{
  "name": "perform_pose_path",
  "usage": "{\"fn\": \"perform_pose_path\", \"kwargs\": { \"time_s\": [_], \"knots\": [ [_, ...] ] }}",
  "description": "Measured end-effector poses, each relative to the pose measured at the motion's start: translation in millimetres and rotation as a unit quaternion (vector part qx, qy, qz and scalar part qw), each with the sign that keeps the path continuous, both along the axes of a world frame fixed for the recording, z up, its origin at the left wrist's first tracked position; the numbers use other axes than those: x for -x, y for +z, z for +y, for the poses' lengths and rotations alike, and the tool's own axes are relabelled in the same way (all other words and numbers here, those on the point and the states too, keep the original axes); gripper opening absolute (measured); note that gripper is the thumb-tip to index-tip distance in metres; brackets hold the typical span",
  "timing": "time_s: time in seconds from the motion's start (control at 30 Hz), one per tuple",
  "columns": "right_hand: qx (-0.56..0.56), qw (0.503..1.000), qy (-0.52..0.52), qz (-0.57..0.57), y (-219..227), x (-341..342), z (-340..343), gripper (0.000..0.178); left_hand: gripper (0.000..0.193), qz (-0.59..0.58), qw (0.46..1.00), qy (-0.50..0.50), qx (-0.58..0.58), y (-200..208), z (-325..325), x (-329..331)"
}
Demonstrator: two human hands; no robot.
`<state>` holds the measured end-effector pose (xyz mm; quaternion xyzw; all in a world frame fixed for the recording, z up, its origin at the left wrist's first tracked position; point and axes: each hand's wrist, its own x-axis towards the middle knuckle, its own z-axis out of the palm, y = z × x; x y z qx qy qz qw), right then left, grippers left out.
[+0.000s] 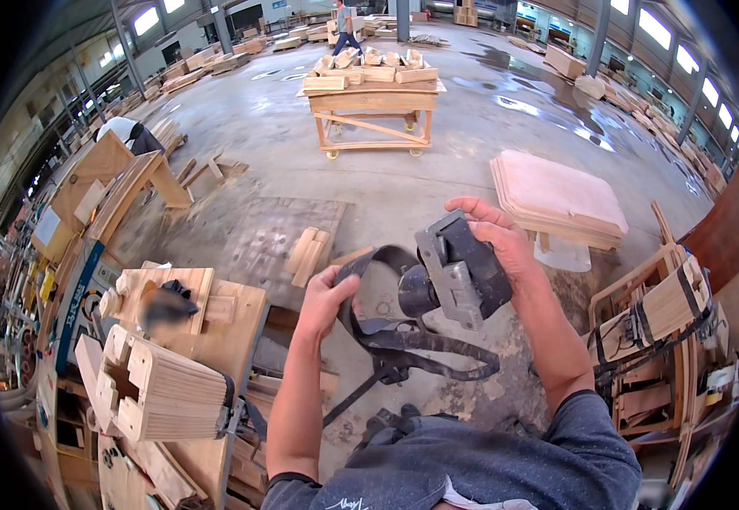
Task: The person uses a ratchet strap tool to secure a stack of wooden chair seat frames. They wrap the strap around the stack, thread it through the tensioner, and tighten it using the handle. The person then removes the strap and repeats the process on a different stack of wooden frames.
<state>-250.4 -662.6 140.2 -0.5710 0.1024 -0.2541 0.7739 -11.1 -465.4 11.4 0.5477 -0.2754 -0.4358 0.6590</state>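
My right hand (505, 242) is closed around the large dark metal ratchet buckle (463, 280) of a strap, held up in front of me and tilted. A black webbing strap (386, 334) hangs in loops below and left of the buckle. My left hand (327, 297) is closed on the upper left loop of that strap, fingers wrapped round it. The far end of the strap trails down toward my shirt. Both hands hang in the air above the concrete floor (463, 382).
At left, a bundle of wooden pieces (174, 387) bound by a strap stands on a workbench (246, 314). A strapped chair frame (658, 314) is at right. Ahead are stacked pale panels (556, 191) and a wheeled wooden cart (375, 102). Two other people are farther off.
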Motion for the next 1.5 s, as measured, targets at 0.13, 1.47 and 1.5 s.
{"fn": "perform_pose_path", "kwargs": {
  "time_s": [0.13,1.47,1.5],
  "knots": [
    [-0.115,0.988,0.024,-0.099,-2,-4,4,0.042,0.075,-0.233,0.972,-0.012,0.025,-69,-24,19],
    [-0.181,0.972,0.051,-0.144,41,0,42,0.028,0.013,-0.094,0.991,0.035,0.086,-19,-34,60],
    [-0.173,0.971,0.035,-0.162,39,-1,38,0.028,0.015,-0.032,0.994,-0.023,0.101,-28,-37,75]
  ]
}}
